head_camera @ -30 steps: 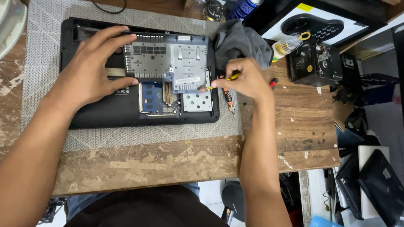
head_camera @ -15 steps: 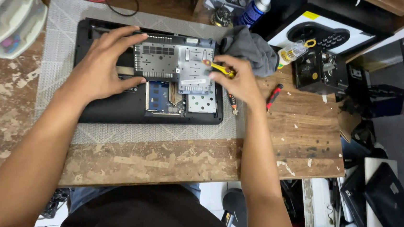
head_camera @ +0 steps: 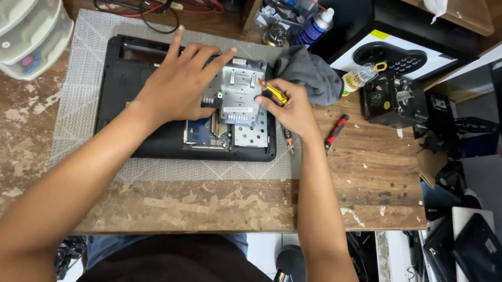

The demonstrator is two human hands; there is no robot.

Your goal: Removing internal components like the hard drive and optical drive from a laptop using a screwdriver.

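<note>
Underneath everything, a worn wooden table [head_camera: 198, 208] carries a grey mat [head_camera: 88, 86], likely there to keep the work from sliding or scuffing. On the mat lies an opened black laptop [head_camera: 126, 131], base up with its cover off, so the metal plate [head_camera: 240, 92] and the board beneath show. The left hand [head_camera: 178, 84] is spread flat with fingers wide, pressing on the laptop's middle and gripping nothing, seemingly to steady it. The right hand [head_camera: 286, 105] is curled closed around a yellow-handled screwdriver [head_camera: 276, 92], its tip aimed at the plate's right edge. A grey cloth [head_camera: 310, 74] is bunched just beyond the laptop's far right corner, and a red-handled tool [head_camera: 335, 133] lies on bare wood near the right wrist, within reach.
</note>
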